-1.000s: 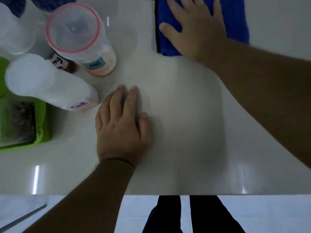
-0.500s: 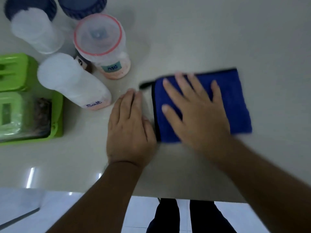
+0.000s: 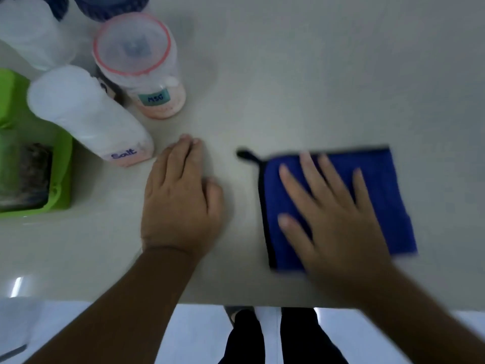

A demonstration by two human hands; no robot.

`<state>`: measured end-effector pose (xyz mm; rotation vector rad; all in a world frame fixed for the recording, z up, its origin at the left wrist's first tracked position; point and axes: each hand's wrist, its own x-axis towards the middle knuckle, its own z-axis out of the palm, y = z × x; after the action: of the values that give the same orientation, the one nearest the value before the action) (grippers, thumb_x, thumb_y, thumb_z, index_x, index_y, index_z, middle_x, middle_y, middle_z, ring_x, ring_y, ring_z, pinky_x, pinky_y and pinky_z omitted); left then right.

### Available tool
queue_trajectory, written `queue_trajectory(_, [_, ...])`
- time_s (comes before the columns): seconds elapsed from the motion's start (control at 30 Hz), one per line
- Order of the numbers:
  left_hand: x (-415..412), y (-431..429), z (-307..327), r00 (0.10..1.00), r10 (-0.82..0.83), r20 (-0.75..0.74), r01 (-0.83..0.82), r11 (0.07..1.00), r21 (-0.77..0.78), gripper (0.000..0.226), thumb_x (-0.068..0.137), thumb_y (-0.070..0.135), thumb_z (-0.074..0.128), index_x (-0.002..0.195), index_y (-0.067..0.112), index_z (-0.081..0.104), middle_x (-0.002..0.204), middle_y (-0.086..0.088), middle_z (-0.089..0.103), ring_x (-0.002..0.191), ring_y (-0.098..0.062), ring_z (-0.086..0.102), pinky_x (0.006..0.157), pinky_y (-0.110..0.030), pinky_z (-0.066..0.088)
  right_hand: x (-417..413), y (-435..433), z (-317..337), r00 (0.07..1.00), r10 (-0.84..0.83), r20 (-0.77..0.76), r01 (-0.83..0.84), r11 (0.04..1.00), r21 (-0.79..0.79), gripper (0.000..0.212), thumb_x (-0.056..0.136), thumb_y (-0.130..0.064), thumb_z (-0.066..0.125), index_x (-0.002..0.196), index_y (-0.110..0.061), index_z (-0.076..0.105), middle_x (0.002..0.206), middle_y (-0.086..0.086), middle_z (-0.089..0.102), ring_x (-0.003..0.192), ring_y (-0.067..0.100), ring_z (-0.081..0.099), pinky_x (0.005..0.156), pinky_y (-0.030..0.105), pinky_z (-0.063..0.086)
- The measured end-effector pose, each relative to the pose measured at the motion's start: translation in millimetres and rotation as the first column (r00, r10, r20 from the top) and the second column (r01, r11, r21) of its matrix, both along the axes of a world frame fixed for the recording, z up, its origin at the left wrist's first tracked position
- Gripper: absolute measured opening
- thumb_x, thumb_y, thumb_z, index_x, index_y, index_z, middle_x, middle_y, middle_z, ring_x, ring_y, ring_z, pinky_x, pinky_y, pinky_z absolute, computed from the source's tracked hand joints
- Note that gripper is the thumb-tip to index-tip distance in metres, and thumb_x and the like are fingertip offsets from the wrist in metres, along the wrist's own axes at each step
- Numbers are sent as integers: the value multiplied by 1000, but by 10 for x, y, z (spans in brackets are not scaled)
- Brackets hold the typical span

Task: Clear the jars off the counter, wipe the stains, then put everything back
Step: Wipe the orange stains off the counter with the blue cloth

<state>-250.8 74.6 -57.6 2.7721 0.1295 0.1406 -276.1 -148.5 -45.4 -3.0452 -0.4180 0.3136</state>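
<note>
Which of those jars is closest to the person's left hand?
The white-lidded jar labelled Salt. Its base nearly reaches the left hand; the pink-rimmed MSG jar stands farther back.

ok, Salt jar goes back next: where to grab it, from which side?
Wrap the Salt jar around its mid-body, probably from the right: the left hand lies open just beside it there. The green container and MSG jar crowd its other sides.

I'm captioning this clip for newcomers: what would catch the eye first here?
The blue cloth stands out, pressed flat under the right hand on the pale counter. The left hand rests flat beside it. Upper left, jars labelled Salt and MSG stand by a green container.
</note>
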Motion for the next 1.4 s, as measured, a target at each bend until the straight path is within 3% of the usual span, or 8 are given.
queue_trajectory(0.17, [-57, -44, 36, 999, -23, -38, 24, 999, 21, 66, 90, 34, 45, 148, 3, 37, 155, -15, 36, 145, -31, 28, 121, -42, 18, -635, -244, 21, 980, -196, -44, 198, 979, 44, 63, 94, -66, 32, 152, -43, 38, 160, 14, 35, 146, 36, 33, 116, 67, 20])
queue_trajectory(0.37, [313, -335, 194, 999, -52, -15, 50, 994, -95, 57, 93, 28, 47, 147, 11, 39, 154, -11, 35, 143, -28, 27, 119, -39, 19, 772, -257, -37, 968, -242, 64, 235, 966, 104, 63, 96, -68, 21, 156, -49, 17, 168, 7, 17, 156, 28, 9, 121, 64, 6])
queue_trajectory(0.57, [975, -788, 143, 1000, 7, -2, -7, 992, -123, 57, 94, 27, 44, 149, 12, 37, 156, -7, 34, 145, -23, 24, 118, -34, 18, 1975, -352, -120, 970, -241, -15, 242, 970, 25, 72, 91, -77, 7, 157, -49, 1, 171, 3, -5, 156, 30, -7, 119, 66, -4])
queue_trajectory(0.7, [945, -881, 46, 999, -53, 3, 53, 998, -47, 54, 95, 27, 44, 145, 6, 43, 153, -12, 40, 142, -29, 31, 119, -38, 21, 1176, -445, -75, 975, -220, 40, 219, 975, 28, 68, 95, -72, 15, 158, -47, 5, 171, 4, 3, 157, 31, 1, 121, 64, 3])
queue_trajectory(0.9, [981, -919, 4, 998, -64, 30, 64, 998, 2, 58, 90, 38, 47, 141, 12, 48, 147, -12, 45, 136, -33, 36, 115, -45, 27, -253, -714, -55, 972, -230, 40, 228, 972, 56, 72, 86, -75, 38, 152, -47, 35, 165, 4, 29, 151, 32, 29, 114, 68, 23])
queue_trajectory(1.0, [987, -935, 0, 998, -54, 28, 54, 999, -7, 57, 90, 37, 48, 141, 13, 49, 148, -11, 45, 137, -33, 36, 115, -46, 27, 151, -751, -20, 975, -224, 6, 222, 970, 102, 75, 83, -77, 41, 152, -52, 30, 167, 0, 25, 153, 27, 23, 118, 64, 18])
queue_trajectory(1.23, [1007, -936, 13, 999, -32, 8, 32, 999, -24, 58, 87, 41, 47, 142, 21, 47, 148, -6, 43, 137, -30, 33, 113, -46, 26, 2511, -1056, -110, 961, -276, 33, 273, 959, 74, 68, 90, -78, 11, 154, -55, 5, 171, -3, -1, 157, 24, -4, 121, 61, -3])
queue_trajectory(1.4, [1003, -971, 53, 1000, -18, -10, 17, 999, -33, 58, 87, 43, 46, 141, 21, 49, 148, -6, 44, 135, -31, 34, 111, -48, 29, 2453, -1036, -97, 961, -274, 29, 272, 961, 57, 71, 91, -77, 12, 156, -50, 2, 171, -3, -3, 156, 26, -5, 121, 60, -4])
